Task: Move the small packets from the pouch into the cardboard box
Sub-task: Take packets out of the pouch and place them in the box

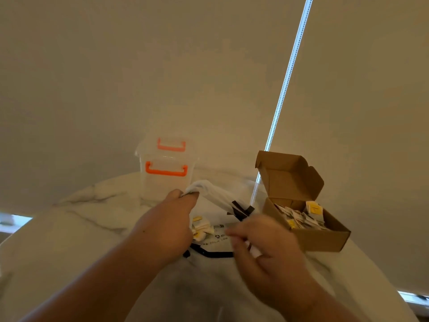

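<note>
A clear plastic pouch (218,201) with black zip strips lies in the middle of the marble table (97,219). My left hand (167,224) pinches the pouch's bunched far end and lifts it. Several small white and yellow packets (200,226) show inside the pouch beside that hand. My right hand (267,245) is blurred at the pouch's near right edge, its fingers curled on the plastic. An open cardboard box (322,238) stands to the right, its lid up, holding several packets (304,217).
A clear plastic storage tub (166,180) with orange handles stands behind the pouch at the table's back. A beaded blind cord (283,89) hangs down behind the box against a plain blind.
</note>
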`<action>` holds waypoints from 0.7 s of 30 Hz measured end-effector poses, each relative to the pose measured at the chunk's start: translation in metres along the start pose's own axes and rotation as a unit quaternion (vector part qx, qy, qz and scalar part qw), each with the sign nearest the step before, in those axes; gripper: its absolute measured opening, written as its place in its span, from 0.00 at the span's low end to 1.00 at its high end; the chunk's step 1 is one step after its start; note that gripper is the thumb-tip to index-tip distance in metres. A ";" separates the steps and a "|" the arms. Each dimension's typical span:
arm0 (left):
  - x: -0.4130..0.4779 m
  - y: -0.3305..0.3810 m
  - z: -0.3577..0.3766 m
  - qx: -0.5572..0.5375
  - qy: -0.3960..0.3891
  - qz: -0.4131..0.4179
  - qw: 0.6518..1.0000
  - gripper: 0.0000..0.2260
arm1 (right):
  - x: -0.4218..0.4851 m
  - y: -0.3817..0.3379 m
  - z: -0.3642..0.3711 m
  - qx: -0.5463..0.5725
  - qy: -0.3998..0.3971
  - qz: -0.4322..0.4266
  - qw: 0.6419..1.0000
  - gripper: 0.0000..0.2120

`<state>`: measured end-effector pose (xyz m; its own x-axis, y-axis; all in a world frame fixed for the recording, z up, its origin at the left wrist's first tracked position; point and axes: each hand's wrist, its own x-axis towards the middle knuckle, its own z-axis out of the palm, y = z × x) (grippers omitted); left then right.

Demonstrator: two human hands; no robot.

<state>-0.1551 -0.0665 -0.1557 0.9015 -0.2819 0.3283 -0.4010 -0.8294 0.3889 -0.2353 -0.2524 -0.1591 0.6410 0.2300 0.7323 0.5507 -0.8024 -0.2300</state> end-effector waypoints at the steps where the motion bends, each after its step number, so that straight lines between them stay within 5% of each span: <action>1: 0.000 0.000 0.000 -0.007 -0.003 0.006 1.000 0.33 | 0.001 -0.003 0.013 -0.005 -0.048 0.006 0.999 0.12; 9: -0.003 0.002 0.005 -0.019 -0.025 0.031 0.999 0.18 | 0.004 0.036 0.070 -0.007 -0.153 0.158 0.975 0.13; 15: 0.002 -0.003 0.008 -0.025 -0.025 0.020 0.999 0.22 | 0.032 0.031 0.080 -0.064 -0.219 0.193 0.954 0.18; 21: 0.004 -0.009 0.007 -0.019 -0.023 0.008 1.000 0.17 | 0.038 0.032 0.086 -0.053 -0.253 0.231 0.938 0.20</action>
<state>-0.1471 -0.0637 -0.1639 0.9007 -0.3178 0.2963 -0.4212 -0.8062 0.4156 -0.1471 -0.2222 -0.1937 0.9845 0.0547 0.1666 0.1129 -0.9248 -0.3632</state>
